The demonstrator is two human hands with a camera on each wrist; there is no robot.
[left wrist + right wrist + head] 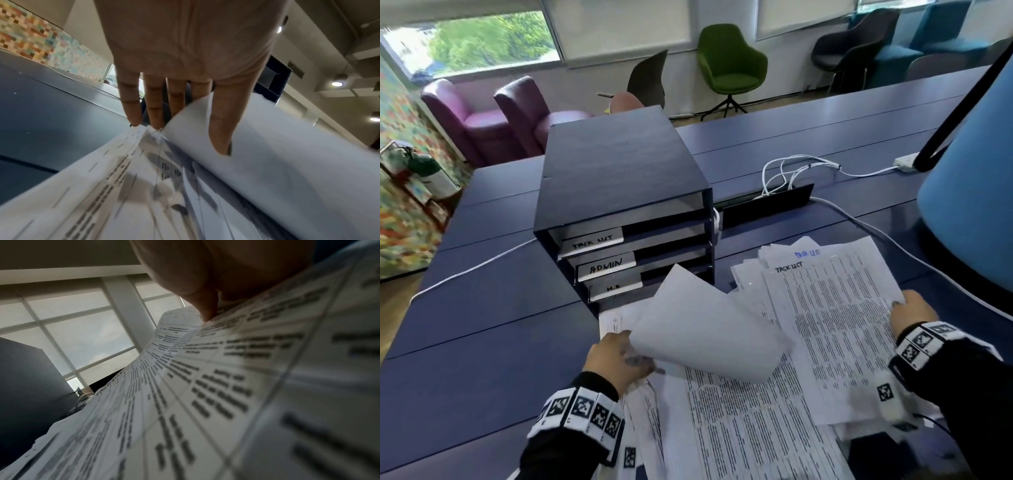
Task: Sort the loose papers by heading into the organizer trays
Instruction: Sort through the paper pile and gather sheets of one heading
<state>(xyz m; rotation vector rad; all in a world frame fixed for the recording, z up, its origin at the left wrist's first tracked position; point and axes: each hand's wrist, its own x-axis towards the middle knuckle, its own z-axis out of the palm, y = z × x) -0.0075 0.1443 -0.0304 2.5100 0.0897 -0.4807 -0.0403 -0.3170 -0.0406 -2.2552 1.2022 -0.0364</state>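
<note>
My left grip (619,356) pinches a curled blank-backed white sheet (709,329); I'd turn it over to read its heading. My right grip (911,311) pins the printed "TASK LIST" stack (835,308).

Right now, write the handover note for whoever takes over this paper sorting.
Left hand: holds a curled sheet lifted off the near pile, thumb on top, fingers beneath.
Right hand: grips the right edge of the "TASK LIST" stack on the desk.
Organizer: stands behind the papers; trays labelled TASK LIST, ADMIN and a third label too blurred to read.
Done: cannot tell what is filed.
Left: read headings, file the lifted sheet and both piles.
</note>
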